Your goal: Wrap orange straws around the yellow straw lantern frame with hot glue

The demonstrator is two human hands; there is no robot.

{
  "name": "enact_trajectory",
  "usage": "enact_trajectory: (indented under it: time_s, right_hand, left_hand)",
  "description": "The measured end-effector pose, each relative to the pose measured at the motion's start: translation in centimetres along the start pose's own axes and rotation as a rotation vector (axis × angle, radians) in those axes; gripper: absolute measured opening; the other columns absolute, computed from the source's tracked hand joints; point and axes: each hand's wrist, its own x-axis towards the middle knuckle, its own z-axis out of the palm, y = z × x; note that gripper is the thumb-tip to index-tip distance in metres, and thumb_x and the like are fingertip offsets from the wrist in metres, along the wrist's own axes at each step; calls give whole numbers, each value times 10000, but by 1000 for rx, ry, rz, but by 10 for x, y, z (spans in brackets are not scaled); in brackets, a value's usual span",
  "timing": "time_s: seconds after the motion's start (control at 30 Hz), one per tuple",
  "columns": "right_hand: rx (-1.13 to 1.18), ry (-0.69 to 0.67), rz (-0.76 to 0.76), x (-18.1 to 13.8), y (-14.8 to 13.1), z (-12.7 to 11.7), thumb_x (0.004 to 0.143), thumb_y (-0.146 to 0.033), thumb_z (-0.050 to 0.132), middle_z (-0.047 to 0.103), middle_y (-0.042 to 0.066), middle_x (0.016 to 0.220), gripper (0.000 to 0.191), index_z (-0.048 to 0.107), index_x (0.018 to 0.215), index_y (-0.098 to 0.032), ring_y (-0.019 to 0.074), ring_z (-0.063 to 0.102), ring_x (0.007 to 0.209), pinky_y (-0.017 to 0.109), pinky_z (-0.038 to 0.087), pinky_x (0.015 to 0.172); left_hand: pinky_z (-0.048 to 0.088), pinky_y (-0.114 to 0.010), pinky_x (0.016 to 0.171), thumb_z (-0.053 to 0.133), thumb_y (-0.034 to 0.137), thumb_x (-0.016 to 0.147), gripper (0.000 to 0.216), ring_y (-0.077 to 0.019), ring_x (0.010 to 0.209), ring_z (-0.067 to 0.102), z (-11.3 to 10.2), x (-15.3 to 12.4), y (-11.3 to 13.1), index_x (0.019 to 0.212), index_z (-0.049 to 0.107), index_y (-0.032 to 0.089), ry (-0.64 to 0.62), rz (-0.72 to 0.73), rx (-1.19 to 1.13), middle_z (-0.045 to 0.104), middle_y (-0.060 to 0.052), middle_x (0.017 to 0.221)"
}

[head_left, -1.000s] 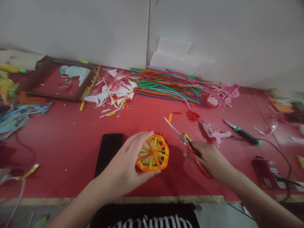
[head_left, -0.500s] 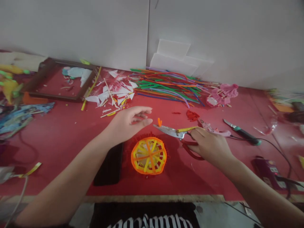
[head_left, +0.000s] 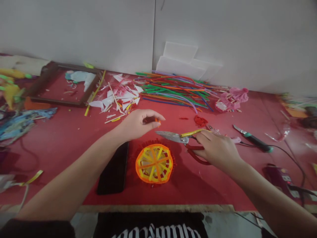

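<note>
left hand (head_left: 136, 125), fingers loosely curled, pinches a small orange piece (head_left: 158, 122); right hand (head_left: 218, 148) grips red-handled scissors (head_left: 172, 136) and a yellow strip (head_left: 191, 133).

Someone here is wearing a black top (head_left: 151, 218), ornate white lettering (head_left: 158, 232) stretching across it; black sleeves (head_left: 43, 228) are stopping well short of the left hand (head_left: 135, 124) and right hand (head_left: 219, 148).

Spoked disc (head_left: 155, 162) on the near part of a red table (head_left: 61, 145).
Farther back, the left hand (head_left: 135, 123) pinches an orange piece (head_left: 158, 121); the right hand (head_left: 219, 145) holds scissors (head_left: 171, 136).
</note>
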Motion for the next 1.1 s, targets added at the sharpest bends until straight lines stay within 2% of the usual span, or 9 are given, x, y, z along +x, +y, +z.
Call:
enact_trajectory:
  time_s: [0.13, 0.2, 0.3, 0.43, 0.67, 0.77, 0.93, 1.03, 1.1]
  right_hand:
    - [118, -173, 186, 17, -7, -2, 914, -571, 536, 751, 104, 1024, 422, 707, 1018, -200, 271, 710, 871, 303, 359, 597]
    - [185, -211, 277, 34, -11, -1, 931, -566, 506, 752, 131, 1006, 432, 706, 1019, -193, 278, 716, 875, 302, 383, 608]
    - [252, -190, 306, 67, -18, 6, 931, -646, 456, 754, 144, 952, 532, 699, 1056, -189, 277, 723, 869, 301, 414, 625]
    - [356, -180, 327, 109, -32, 16, 877, -730, 476, 756, 148, 946, 602, 700, 1002, -187, 304, 725, 892, 310, 443, 637]
    - [496, -139, 326, 143, -53, 27, 923, -512, 556, 734, 163, 1019, 409, 664, 1067, -144, 299, 700, 970, 341, 485, 765]
    - [573, -106, 246, 140, -56, 31, 895, -344, 640, 700, 162, 1132, 329, 641, 1140, -124, 271, 661, 1053, 344, 471, 888]
    - [732, 22, 148, 117, -51, 23, 930, -181, 538, 601, 194, 1284, 276, 662, 1164, -103, 268, 545, 1234, 386, 411, 1044]
    - [889, 47, 65, 91, -46, 10, 977, -285, 508, 682, 108, 1178, 259, 705, 1107, -178, 199, 633, 1089, 312, 501, 909]
    - [1066, 22, -24, 71, -46, 5, 979, -382, 530, 737, 51, 1010, 270, 731, 1046, -214, 156, 682, 899, 276, 531, 794]
  left_hand:
    - [536, -309, 828, 540, 324, 898, 241, -191, 869, 685, -14, -2, -24, 1031, 705, 210, 180, -43, 339, 754, -46, 1028]
    - [529, -365, 863, 496, 286, 889, 238, -240, 915, 689, -20, -6, -40, 983, 701, 211, 182, -56, 488, 755, -71, 1015]
    - [519, -427, 898, 487, 277, 861, 222, -292, 958, 687, -23, -14, -62, 904, 694, 209, 172, -67, 535, 754, -97, 988]
    - [512, -446, 937, 474, 277, 877, 237, -293, 989, 684, -25, -20, -78, 953, 687, 205, 166, -62, 564, 748, -101, 1021]
    - [447, -524, 1048, 463, 252, 917, 277, -339, 1172, 587, -34, -20, -94, 1091, 656, 156, 280, -71, 625, 654, -137, 1153]
    - [427, -513, 1090, 493, 301, 936, 330, -345, 1283, 509, -29, -23, -89, 1217, 612, 177, 407, -39, 621, 557, -157, 1294]
    - [385, -477, 1152, 508, 295, 963, 223, -292, 1260, 552, -13, -48, -51, 1097, 677, 236, 536, 65, 487, 617, -109, 1247]
    - [488, -411, 1049, 466, 343, 1009, 227, -237, 1126, 643, 7, -83, -23, 1049, 670, 252, 527, 17, 245, 702, -54, 1117]
    - [532, -412, 1000, 340, 479, 1043, 362, -240, 1131, 647, 28, -107, -11, 1148, 613, 266, 531, -66, 100, 682, -62, 1182]
